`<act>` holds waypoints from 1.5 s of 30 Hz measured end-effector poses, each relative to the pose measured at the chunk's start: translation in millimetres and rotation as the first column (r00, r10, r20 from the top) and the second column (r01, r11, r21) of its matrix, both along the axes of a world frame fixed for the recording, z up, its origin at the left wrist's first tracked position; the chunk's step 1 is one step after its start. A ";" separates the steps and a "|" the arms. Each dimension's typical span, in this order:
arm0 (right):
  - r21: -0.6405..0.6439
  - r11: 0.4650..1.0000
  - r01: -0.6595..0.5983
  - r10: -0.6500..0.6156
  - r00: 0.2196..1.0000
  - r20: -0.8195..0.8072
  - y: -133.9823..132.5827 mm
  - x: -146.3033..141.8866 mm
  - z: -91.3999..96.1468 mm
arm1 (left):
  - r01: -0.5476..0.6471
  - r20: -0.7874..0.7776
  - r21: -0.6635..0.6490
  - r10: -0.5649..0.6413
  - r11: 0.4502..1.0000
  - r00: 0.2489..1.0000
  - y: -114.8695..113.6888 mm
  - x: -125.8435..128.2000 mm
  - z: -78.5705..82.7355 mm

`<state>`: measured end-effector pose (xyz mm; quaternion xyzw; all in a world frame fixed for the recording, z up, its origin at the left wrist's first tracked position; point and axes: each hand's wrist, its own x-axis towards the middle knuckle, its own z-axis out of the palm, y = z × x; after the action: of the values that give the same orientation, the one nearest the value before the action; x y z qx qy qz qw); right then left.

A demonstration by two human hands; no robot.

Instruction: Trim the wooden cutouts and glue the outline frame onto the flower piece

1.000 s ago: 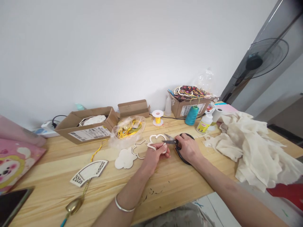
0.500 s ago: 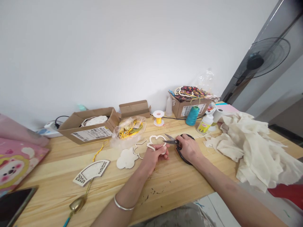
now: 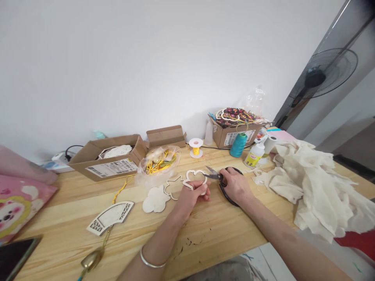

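Note:
My left hand (image 3: 191, 195) pinches a pale wooden cloud-shaped frame (image 3: 193, 176) just above the wooden table (image 3: 222, 230). My right hand (image 3: 236, 186) grips black-handled scissors (image 3: 220, 180), whose blades are parted and point left at the frame's right edge. A second wooden outline (image 3: 172, 185) and a solid cloud-shaped cutout (image 3: 155, 199) lie on the table just left of my left hand.
A fan-shaped wooden ornament (image 3: 109, 216) with a yellow cord lies front left. Cardboard boxes (image 3: 107, 158), a bag of yellow cords (image 3: 159, 162), thread spools (image 3: 238, 144), a glue bottle (image 3: 253, 154) and a cream cloth pile (image 3: 316, 183) ring the hands. A standing fan (image 3: 325, 72) is at right.
Both hands stay together at the frame with the scissors held to it. The view has shifted slightly; the scissor blades look a little more parted.

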<state>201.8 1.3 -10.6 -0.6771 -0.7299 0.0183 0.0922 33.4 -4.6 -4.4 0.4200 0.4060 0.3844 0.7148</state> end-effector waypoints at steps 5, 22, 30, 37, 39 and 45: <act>-0.013 0.999 0.029 -0.029 1.000 0.003 1.2 -1.0 -0.6 | 0.002 -0.019 -0.016 -0.002 1.000 1.000 -0.4 -1.9 1.2; -0.017 0.997 0.070 -0.069 0.997 0.017 1.6 -1.4 -4.5 | -0.105 -0.025 0.010 0.105 0.994 0.994 -6.4 9.8 -1.9; -0.006 0.997 0.082 -0.082 0.997 0.008 2.2 -1.6 -5.9 | -0.107 -0.033 0.043 0.108 0.993 0.994 -7.1 11.2 -3.9; 0.039 0.998 0.057 -0.060 0.997 0.058 0.1 -2.4 -2.0 | 0.037 -0.030 -0.070 -0.039 0.997 0.999 1.6 -9.5 6.1; 0.043 0.998 0.040 -0.042 0.998 0.056 -0.4 -1.1 -1.6 | 0.055 -0.020 -0.075 -0.057 0.996 0.998 2.0 -10.2 5.9; 0.023 1.000 -0.014 0.013 0.999 0.033 0.0 2.1 -0.3 | 0.087 -0.010 -0.045 -0.087 0.995 0.996 1.4 -5.7 1.8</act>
<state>203.9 1.2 -10.9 -0.6712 -0.7361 -0.0007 0.0877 27.7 -3.2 -2.6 0.4236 0.4000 0.3412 0.7377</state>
